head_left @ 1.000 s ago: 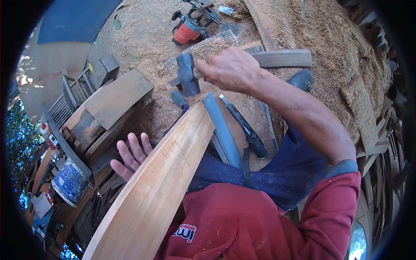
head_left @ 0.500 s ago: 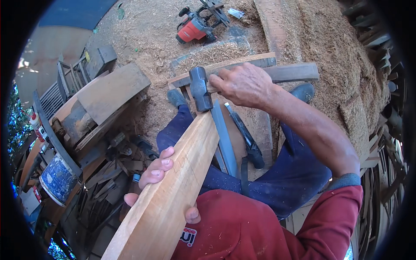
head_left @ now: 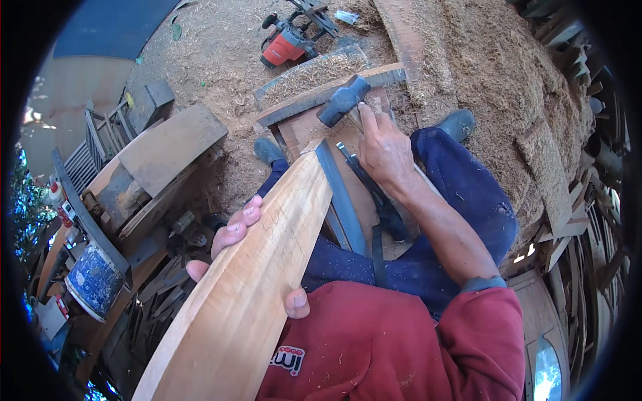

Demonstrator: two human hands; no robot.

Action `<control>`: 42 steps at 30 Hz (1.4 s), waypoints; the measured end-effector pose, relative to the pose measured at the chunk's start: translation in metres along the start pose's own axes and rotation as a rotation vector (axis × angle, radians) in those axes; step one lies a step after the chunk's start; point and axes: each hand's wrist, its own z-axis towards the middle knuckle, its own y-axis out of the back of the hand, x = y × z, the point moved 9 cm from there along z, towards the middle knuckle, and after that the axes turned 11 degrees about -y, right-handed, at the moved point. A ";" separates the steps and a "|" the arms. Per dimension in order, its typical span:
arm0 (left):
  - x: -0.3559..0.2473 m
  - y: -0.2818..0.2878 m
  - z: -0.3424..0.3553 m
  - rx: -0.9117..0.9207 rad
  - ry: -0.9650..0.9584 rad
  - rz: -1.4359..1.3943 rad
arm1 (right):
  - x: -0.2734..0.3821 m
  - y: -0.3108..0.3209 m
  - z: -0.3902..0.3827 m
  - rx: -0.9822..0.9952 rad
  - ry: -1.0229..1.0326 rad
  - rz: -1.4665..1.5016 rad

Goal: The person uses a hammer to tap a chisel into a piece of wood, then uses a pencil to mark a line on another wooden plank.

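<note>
Since the board (head_left: 257, 267) looks stiff and heavy, your left hand (head_left: 233, 232) suitably clasps both edges; your right hand (head_left: 386, 148) grips the hammer (head_left: 344, 101).

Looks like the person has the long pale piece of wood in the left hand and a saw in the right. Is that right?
Not quite: the right hand holds a hammer, not a saw. The head view shows its dark, blunt head. The left hand does hold the long pale piece of wood.
</note>
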 end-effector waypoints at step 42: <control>0.101 -0.022 -0.155 0.027 0.869 -0.471 | 0.066 -0.038 -0.070 0.230 0.036 0.205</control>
